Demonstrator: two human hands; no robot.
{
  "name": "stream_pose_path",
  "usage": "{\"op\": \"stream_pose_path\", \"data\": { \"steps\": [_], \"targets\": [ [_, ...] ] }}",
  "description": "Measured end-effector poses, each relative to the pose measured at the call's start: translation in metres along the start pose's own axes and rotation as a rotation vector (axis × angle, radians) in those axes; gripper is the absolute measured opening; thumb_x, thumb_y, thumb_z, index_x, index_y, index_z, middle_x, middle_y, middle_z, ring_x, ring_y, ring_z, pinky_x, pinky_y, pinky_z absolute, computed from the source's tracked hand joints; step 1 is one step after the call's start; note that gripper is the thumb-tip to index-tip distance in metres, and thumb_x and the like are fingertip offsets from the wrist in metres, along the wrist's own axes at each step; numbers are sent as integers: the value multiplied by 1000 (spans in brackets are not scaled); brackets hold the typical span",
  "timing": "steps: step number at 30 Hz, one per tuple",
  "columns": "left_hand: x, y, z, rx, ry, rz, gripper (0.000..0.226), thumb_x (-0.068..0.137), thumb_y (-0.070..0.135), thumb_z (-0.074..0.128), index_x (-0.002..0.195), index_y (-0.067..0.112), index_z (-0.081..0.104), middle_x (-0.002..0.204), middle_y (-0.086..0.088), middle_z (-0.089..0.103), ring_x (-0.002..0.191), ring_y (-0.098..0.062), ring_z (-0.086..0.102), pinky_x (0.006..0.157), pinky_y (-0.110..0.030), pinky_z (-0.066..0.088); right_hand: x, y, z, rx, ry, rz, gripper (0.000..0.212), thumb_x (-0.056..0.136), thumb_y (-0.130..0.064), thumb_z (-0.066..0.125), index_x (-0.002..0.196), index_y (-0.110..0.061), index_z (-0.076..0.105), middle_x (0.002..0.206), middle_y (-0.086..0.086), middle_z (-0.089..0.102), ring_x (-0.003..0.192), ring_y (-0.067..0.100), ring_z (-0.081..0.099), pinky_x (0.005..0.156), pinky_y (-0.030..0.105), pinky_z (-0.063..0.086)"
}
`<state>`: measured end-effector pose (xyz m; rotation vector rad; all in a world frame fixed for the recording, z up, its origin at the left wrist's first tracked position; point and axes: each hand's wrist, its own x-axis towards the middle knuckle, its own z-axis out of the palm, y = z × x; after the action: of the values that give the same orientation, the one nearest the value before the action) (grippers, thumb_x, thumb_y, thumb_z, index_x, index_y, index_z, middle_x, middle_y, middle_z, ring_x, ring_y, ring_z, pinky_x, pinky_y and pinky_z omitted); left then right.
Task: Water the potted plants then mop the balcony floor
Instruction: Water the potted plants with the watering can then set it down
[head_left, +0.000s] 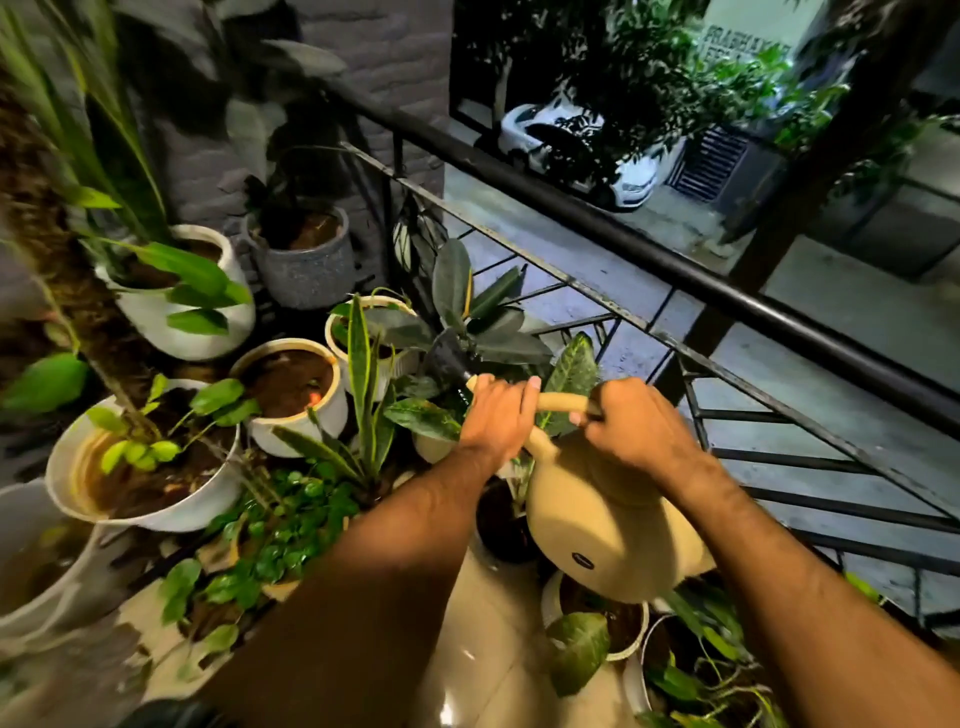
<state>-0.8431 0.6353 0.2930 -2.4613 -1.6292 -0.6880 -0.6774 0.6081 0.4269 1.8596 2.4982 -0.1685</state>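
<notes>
Watering was the step in hand: I held the beige watering can (608, 525) over the cluster of pots by the black railing (675, 270), its body tipped forward and its dark rose head (451, 358) pointing at the dark-leaved plant (467, 312) in the middle. My left hand (498, 415) was curled round the spout just behind the rose, and my right hand (634, 426) gripped the handle on top, fingers wrapped over it. I could not tell whether water was coming out. By my reckoning the mopping had not begun, and the next move called for swinging the rose across to whichever pot looked driest, keeping the tilt gentle so the soil would not splash. The white pot (140, 467) at my left held wet-looking brown soil and a small leafy stem; the cream-rimmed pot (291, 389) beside it showed dark soil and little else. The grey speckled pot (304, 254) farther back held dark soil under large leaves, and a big white pot (176, 296) carried long green blades. Below the can, another white pot (602, 623) with mottled leaves stood on the glossy tiled floor (483, 649).
</notes>
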Motion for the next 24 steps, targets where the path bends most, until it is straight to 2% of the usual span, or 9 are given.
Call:
{"op": "stream_pose_path", "data": {
  "steps": [3, 5, 8, 11, 14, 16, 18, 21, 24],
  "targets": [
    [-24, 2, -6, 129, -30, 21, 41, 82, 6, 44, 122, -3, 39, 75, -13, 64, 61, -31, 58, 73, -39, 44, -18, -7, 6, 35, 32, -30, 28, 89, -40, 68, 81, -15, 60, 66, 1, 54, 69, 27, 60, 59, 30, 39],
    [-40, 2, -12, 113, -35, 28, 50, 76, 8, 53, 123, -4, 39, 75, -12, 65, 60, -30, 58, 73, -40, 46, -28, -16, 10, 63, 63, -78, 27, 85, -37, 70, 106, -20, 68, 76, 2, 66, 76, 24, 66, 62, 31, 48],
    [-60, 8, -18, -46, -23, -92, 48, 73, 4, 59, 119, -7, 52, 71, -13, 65, 56, -30, 59, 73, -38, 49, -37, -33, 12, 90, 78, -136, 48, 86, -37, 70, 133, -34, 61, 83, -1, 71, 76, 17, 66, 69, 29, 51],
    [-77, -1, -20, -264, -56, -186, 65, 59, 0, 77, 119, -9, 54, 72, -13, 64, 57, -29, 59, 71, -38, 51, -37, -47, 17, 44, 74, -157, 44, 86, -42, 68, 130, -38, 64, 92, -3, 74, 84, 17, 68, 75, 31, 53],
    [-94, -14, -11, -406, -18, -217, 59, 71, 5, 65, 123, -8, 40, 74, -13, 64, 59, -30, 60, 75, -42, 47, -29, -66, 28, 16, 32, -153, 43, 87, -44, 66, 129, -38, 64, 90, -4, 69, 83, 17, 65, 68, 28, 47],
    [-99, -24, -8, -311, 21, -229, 42, 81, 6, 50, 121, -8, 47, 76, -15, 65, 63, -32, 61, 76, -44, 46, -22, -79, 35, -1, 5, -162, 41, 89, -43, 65, 129, -37, 64, 87, -3, 65, 79, 17, 63, 65, 27, 40],
    [-100, -43, -7, -280, -72, -330, 35, 89, 11, 42, 118, -6, 53, 81, -16, 66, 71, -32, 63, 78, -41, 49, -10, -96, 43, -23, -23, -187, 39, 90, -40, 64, 128, -35, 65, 94, 2, 69, 86, 21, 66, 66, 30, 42],
    [-116, -72, 14, -297, -126, -252, 49, 77, 10, 53, 122, -8, 45, 77, -14, 65, 65, -29, 63, 74, -40, 53, 9, -120, 57, -83, -64, -193, 36, 90, -43, 60, 122, -28, 67, 103, 7, 68, 95, 27, 65, 74, 37, 49],
    [-122, -102, 44, -351, -125, -278, 56, 71, 8, 59, 123, -10, 49, 77, -16, 63, 66, -32, 63, 72, -42, 54, 30, -141, 74, -144, -121, -162, 38, 89, -44, 61, 116, -17, 63, 105, 11, 65, 97, 32, 63, 75, 40, 49]
  ]
}}
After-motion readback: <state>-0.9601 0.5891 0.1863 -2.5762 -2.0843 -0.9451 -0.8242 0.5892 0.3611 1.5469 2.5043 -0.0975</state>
